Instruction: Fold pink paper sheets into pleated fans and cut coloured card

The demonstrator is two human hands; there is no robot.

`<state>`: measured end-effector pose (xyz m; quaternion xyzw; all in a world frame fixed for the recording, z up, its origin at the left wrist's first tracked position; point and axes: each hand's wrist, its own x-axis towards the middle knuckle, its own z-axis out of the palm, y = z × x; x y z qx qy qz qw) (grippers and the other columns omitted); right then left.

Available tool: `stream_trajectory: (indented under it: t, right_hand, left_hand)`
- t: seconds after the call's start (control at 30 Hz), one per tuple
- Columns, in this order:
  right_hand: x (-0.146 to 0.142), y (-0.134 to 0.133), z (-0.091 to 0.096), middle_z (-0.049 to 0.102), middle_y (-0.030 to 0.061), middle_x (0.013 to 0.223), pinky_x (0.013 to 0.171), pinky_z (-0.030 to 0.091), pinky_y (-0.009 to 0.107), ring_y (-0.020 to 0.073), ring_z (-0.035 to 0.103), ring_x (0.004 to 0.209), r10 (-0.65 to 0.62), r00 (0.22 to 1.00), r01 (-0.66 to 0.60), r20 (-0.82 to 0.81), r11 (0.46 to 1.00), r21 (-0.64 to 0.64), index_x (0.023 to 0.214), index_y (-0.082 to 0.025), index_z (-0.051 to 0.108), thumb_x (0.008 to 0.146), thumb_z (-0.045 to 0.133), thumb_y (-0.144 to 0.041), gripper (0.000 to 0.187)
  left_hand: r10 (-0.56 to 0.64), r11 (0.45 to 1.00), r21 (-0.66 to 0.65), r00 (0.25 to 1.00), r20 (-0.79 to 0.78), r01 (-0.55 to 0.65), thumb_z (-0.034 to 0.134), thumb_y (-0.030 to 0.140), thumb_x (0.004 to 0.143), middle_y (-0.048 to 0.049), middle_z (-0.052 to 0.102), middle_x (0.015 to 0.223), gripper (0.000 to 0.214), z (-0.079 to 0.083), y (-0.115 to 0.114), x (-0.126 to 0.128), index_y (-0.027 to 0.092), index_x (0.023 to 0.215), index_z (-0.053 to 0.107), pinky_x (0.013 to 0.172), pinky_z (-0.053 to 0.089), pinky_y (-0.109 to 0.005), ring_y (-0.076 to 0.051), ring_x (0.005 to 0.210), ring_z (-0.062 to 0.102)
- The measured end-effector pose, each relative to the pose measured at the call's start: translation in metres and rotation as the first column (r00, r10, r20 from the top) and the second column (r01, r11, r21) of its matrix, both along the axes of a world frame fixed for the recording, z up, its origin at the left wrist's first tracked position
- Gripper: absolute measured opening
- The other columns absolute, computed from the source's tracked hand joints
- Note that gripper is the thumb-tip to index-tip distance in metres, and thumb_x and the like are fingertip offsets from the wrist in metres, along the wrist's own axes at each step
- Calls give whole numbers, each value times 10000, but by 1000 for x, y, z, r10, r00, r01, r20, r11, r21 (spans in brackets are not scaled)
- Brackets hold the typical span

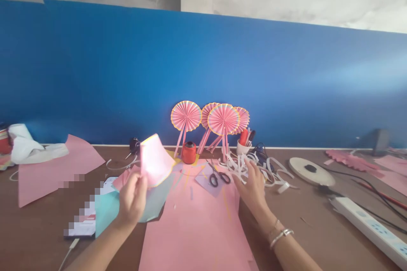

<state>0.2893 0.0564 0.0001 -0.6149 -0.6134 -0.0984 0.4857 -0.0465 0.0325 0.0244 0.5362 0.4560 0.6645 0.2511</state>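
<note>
The left hand [132, 201] holds a pink paper piece [155, 161] with a thin yellow edge up above the near left side of the long pink paper sheet [190, 237], its fingers [140, 188] pressed together on the piece's lower part. It looks light, thin and soft, likely to bend or crease under a firm squeeze, so the lower edge seems the sensible place to hold it, with the yellow-edged rim left free. The right hand [251, 188] is at the sheet's far right corner, its fingers [244, 169] spread apart at a loose tangle of white paper strips [263, 173]; whether they touch the strips is hard to tell. Those strips look springy and flimsy, easily snagged together. Just behind the left hand, a pale teal paper sheet [108, 211] lies off the long sheet's left side. A pair of black-handled scissors [219, 178] rests on a small mauve paper piece [208, 182] at the long sheet's far end. Beyond that end stand a red spool [188, 153] and four pink paper rosettes [203, 123] on paper sticks, all on the brown worktop [38, 228].
</note>
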Motion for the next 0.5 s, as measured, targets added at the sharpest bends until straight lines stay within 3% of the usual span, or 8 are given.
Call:
stream_trajectory:
  t: [0.1, 0.2, 0.27, 0.3, 0.37, 0.43, 0.47, 0.5]
  right_hand:
    - [-18, -19, 14, 463, 178, 1320, 981, 317, 570, 329, 397, 1238, 73, 989, -95, 131, 980, 175, 1250, -179, 465, 809, 546, -257, 455]
    - [-39, -46, 27, 632, 109, 1052, 905, 419, 463, 256, 559, 1033, 457, 860, -492, 228, 861, 127, 1063, -218, 579, 779, 543, -144, 296]
    - [-49, -62, 32, 665, 53, 803, 744, 489, 340, 183, 607, 761, 763, 644, -734, 53, 636, -239, 911, -199, 643, 783, 507, -135, 197]
    - [-53, -69, 32, 666, 37, 762, 682, 494, 290, 157, 602, 689, 822, 551, -787, -147, 453, -419, 868, -186, 662, 788, 499, -152, 185]
    - [-56, -76, 27, 666, 4, 697, 568, 474, 204, 125, 596, 617, 749, 361, -773, -556, -94, -628, 786, -167, 696, 762, 563, -240, 154]
    - [-56, -74, 19, 651, -19, 624, 519, 456, 162, 109, 592, 571, 554, 310, -661, -772, -457, -594, 742, -153, 714, 695, 644, -318, 185]
    - [-55, -69, 14, 666, -16, 645, 559, 480, 169, 118, 613, 601, 490, 311, -673, -814, -491, -553, 760, -155, 722, 672, 671, -339, 210]
    - [-53, -63, 10, 692, -4, 714, 635, 508, 197, 137, 641, 671, 459, 324, -755, -827, -401, -519, 808, -163, 727, 675, 678, -357, 240]
  left_hand:
    - [149, 923, 366, 769, -622, 117, 522, 142, 824, -68, 659, 898, 164, -3, -10, 10, 208, 914, 642, 794, 469, -318, -213, 871, 606]
    - [255, 885, 411, 508, -823, 221, 444, 78, 851, -48, 624, 777, 250, -4, -16, 24, 193, 985, 621, 676, 444, -304, -184, 722, 571]
    - [285, 897, 401, 448, -848, 189, 416, 82, 869, -40, 600, 729, 243, -5, -16, 30, 179, 973, 614, 637, 426, -304, -183, 683, 548]
    - [294, 905, 396, 443, -847, 154, 406, 87, 877, -39, 592, 720, 238, -6, -15, 31, 176, 955, 613, 631, 422, -304, -183, 678, 543]
    - [304, 919, 383, 463, -833, 87, 389, 97, 887, -39, 587, 723, 240, -8, -11, 29, 177, 929, 611, 636, 423, -304, -181, 685, 546]
    - [298, 929, 367, 486, -821, 49, 380, 99, 889, -42, 593, 749, 247, -12, -7, 26, 181, 933, 609, 651, 429, -304, -180, 704, 555]
    - [291, 933, 357, 494, -820, 43, 380, 100, 890, -43, 595, 760, 247, -14, -5, 24, 181, 941, 607, 659, 432, -306, -181, 714, 560]
    - [282, 937, 347, 497, -821, 42, 383, 103, 890, -46, 597, 770, 242, -16, -3, 22, 180, 947, 605, 670, 435, -309, -183, 726, 564]
